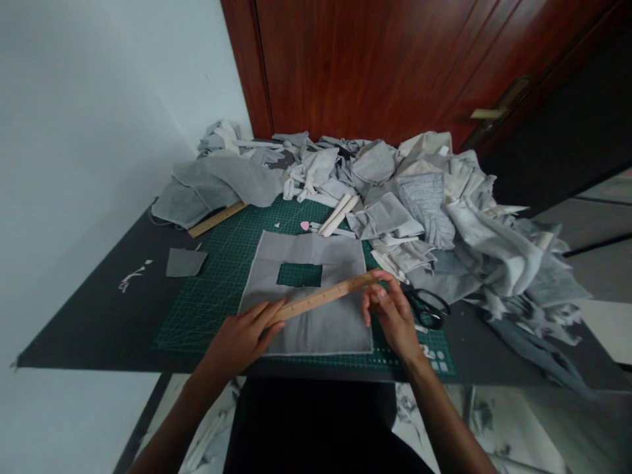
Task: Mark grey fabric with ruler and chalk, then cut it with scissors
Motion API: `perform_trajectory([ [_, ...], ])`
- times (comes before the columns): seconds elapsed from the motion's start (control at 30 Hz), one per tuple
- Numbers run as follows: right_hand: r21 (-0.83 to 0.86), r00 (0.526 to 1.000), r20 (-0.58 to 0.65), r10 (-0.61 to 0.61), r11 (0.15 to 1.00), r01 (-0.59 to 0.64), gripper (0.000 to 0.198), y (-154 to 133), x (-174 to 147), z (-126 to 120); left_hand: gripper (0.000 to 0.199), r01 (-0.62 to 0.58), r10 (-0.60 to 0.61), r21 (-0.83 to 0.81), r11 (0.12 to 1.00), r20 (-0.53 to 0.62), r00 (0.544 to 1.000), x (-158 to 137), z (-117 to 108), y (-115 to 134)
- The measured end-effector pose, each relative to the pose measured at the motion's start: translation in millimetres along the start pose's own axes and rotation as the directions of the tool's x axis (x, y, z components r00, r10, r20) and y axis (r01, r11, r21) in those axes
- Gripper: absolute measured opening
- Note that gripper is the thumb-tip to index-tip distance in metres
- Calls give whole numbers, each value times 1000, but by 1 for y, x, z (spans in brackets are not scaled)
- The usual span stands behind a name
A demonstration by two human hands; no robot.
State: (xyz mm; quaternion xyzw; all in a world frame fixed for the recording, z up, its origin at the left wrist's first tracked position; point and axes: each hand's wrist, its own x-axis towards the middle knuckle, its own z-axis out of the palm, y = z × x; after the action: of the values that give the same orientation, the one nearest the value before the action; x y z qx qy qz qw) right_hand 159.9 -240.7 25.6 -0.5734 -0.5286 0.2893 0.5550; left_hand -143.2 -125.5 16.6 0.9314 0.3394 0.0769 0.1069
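A wooden ruler (323,297) slants over a grey piece of cloth (340,329), its right end higher up than its left. My left hand (247,332) grips the ruler's left end between thumb and fingers. At the other end, the fingertips of my right hand (392,309) touch the ruler, with the fingers bent and closed on it. The cloth lies flat and has a rectangular hole (299,274) cut in it, through which the green mat shows. Black-handled scissors (428,308) lie just right of my right hand, their blades partly hidden.
Under the cloth is a green cutting mat (197,316) on a dark table (89,316). Heaps of grey fabric (375,164) fill the back and right. A second wooden ruler (217,219) lies partly under fabric at left. A pink chalk-like piece (305,226) sits behind the cloth.
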Motion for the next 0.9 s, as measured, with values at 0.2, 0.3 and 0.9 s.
perform_trajectory([
  [0.2, -305, 994, -62, -86, 950, 63, 16, -5, 12, 6, 49, 100, -100, 18, 995, -29, 995, -17, 8, 20],
  [0.3, -452, 980, 121, -155, 871, 194, 20, -8, 20, 12, 48, 123, -123, 20, 992, -13, 992, -19, 1, 25],
  [0.9, -438, 787, 565, -248, 718, 541, 26, 27, 44, 38, 29, -79, 76, -14, 997, -136, 988, -5, 8, 5],
])
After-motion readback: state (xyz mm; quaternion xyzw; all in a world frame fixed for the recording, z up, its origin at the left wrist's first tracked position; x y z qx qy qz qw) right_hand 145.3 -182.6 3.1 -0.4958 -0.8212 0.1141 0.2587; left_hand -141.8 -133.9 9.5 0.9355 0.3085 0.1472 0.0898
